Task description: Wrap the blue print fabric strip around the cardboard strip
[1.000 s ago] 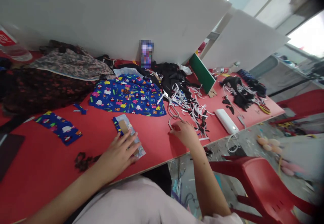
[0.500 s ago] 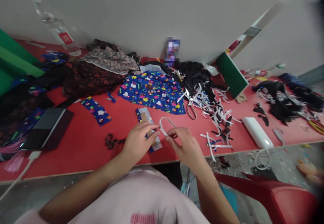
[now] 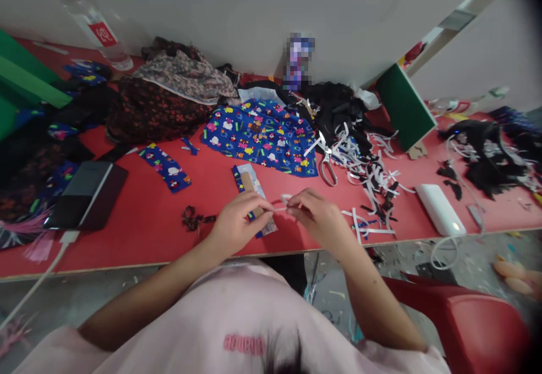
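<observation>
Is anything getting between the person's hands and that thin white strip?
Nothing visible does: the left hand and right hand both appear to pinch the white strip directly, and the stretch between them is uncovered.

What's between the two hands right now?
In the head view, a thin white band spans the gap from left hand to right hand, above the red table.
</observation>
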Available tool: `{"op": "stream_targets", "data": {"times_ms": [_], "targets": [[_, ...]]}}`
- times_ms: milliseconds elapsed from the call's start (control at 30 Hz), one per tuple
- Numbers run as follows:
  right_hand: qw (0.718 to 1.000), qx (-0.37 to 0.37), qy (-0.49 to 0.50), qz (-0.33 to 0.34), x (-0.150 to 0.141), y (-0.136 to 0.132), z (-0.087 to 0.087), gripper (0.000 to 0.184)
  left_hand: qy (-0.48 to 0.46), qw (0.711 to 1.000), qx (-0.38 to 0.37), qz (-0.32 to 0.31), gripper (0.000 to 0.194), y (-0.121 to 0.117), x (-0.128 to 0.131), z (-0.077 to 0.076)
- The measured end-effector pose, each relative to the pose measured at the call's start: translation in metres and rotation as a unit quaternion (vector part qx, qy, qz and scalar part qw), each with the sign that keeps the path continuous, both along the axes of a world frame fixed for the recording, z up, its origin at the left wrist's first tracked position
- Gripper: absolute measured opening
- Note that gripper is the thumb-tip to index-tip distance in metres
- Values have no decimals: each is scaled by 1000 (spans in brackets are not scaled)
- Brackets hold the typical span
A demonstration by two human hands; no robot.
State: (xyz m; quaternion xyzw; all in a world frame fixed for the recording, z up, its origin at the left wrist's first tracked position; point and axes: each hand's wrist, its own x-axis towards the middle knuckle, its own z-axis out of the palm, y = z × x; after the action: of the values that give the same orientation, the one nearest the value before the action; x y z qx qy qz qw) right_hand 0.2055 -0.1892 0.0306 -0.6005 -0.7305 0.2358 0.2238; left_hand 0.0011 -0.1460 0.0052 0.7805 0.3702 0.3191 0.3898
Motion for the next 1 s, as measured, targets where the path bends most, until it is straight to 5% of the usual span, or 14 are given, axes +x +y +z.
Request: {"op": "stream_targets", "data": {"times_ms": [100, 200, 333, 567, 1000], "targets": [[995, -61, -75, 26, 12, 8, 15, 11, 76, 995, 19, 56, 14, 9, -10, -6], [969, -174, -139, 103, 14, 20, 23, 14, 159, 985, 62, -16, 9, 14, -16, -16], [918, -284, -135, 241, -3, 42, 12, 16, 191, 974, 89, -79, 7, 12, -14, -30], [925, -269, -93, 253, -24, 60, -18, 18, 174, 979, 69, -81, 10, 10, -14, -38], [932, -225, -174, 226, -24, 51, -29, 20, 173, 979, 44, -97, 12, 10, -18, -35]]}}
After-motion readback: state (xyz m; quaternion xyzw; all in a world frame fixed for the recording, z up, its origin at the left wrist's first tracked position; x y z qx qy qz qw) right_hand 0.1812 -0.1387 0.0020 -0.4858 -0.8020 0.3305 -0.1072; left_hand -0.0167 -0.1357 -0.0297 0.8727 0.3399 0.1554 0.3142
